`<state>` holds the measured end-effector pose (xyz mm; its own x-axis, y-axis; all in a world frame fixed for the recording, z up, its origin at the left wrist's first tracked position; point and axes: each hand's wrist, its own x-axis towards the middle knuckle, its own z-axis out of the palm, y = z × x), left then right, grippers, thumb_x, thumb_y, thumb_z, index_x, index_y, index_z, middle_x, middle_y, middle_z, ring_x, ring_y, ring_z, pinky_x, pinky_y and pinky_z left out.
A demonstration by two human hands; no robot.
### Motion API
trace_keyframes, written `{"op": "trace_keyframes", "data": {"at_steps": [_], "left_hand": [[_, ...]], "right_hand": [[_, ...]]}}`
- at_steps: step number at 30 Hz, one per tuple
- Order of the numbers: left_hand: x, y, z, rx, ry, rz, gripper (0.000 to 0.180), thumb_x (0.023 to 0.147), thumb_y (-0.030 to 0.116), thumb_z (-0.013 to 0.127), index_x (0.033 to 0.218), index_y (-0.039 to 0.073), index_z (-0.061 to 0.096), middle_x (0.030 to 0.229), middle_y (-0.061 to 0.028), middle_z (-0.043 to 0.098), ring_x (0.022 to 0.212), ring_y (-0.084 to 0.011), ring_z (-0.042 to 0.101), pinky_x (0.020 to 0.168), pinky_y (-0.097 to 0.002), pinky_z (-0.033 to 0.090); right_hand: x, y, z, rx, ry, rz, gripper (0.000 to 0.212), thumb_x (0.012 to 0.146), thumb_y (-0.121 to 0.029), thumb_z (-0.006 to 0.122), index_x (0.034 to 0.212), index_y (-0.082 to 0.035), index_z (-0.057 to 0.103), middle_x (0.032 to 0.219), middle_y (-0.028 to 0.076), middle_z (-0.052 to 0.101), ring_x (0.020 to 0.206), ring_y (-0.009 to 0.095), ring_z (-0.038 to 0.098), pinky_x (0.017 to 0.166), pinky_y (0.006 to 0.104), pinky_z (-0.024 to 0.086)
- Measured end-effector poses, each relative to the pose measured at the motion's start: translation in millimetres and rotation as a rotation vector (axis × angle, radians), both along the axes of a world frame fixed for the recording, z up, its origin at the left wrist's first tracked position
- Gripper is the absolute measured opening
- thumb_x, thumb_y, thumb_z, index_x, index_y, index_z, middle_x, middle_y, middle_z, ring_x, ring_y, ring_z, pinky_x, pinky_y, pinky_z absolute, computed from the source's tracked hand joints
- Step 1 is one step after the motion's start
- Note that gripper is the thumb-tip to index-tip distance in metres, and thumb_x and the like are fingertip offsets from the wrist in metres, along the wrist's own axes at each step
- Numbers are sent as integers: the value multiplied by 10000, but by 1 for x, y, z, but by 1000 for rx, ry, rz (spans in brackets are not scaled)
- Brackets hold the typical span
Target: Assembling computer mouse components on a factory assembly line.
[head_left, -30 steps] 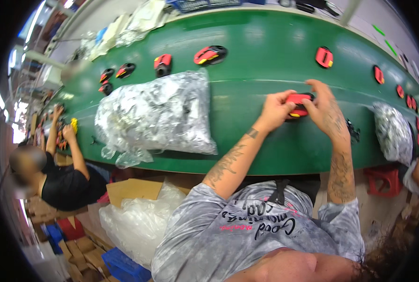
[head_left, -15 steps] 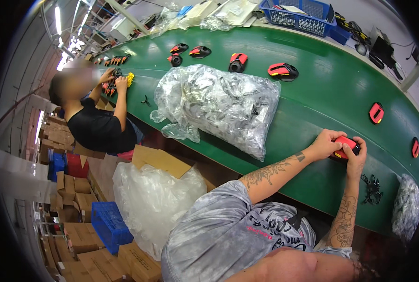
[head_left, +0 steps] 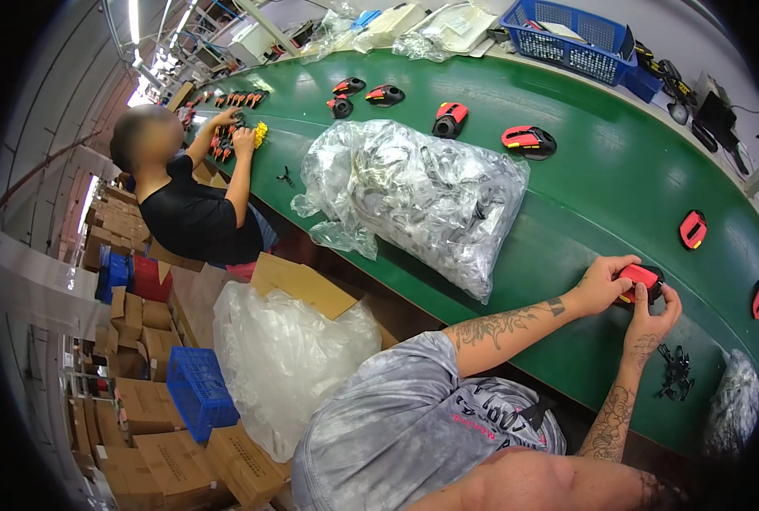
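Observation:
Over the green bench, both my hands hold a red-and-black plastic housing, shaped like a computer mouse. My left hand is closed around its left end. On the right, my right hand pinches the housing, with the thumb against its near face and the fingers at its black end. Part of the housing is hidden behind my fingers. Close to my right wrist lies a loose cluster of small black plastic parts. A similar red-and-black housing rests farther back on the bench.
A large clear bag of parts lies left of my hands on the green bench. More housings sit along the far side. Another bag is at the right. A co-worker handles parts at far left, beyond an open carton.
The housing has been tilted in my hands, so more of its black end shows. My right fingers have shifted their grip. The whole view has moved slightly.

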<state>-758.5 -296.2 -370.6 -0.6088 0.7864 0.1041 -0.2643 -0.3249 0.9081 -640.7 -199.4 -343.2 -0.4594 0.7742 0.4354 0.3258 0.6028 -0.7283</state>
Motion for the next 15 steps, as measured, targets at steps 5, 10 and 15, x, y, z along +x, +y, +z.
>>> {"op": "trace_keyframes", "data": {"at_steps": [5,10,15], "left_hand": [[-1,0,-1,-22,10,24,460,949,-72,546,1407,-101,531,1163,-112,715,992,-106,664,904,-282,564],[-5,1,1,-34,12,17,448,947,-63,555,1392,-108,539,1150,-114,717,1004,-114,662,909,-286,555],[-2,1,4,-7,-8,15,425,947,-48,564,1367,-109,559,1136,-113,716,997,-122,659,912,-298,548]], "right_hand": [[4,3,3,-62,-150,38,390,917,-356,803,987,-17,622,1212,136,577,1210,310,540,1074,436,400],[-3,13,-5,82,-147,26,406,918,-354,804,991,-24,578,1265,166,562,1241,335,528,1094,441,387],[-6,39,-24,-351,74,278,582,910,-313,808,1306,-11,506,1392,174,528,1338,307,485,1147,413,359]]}}
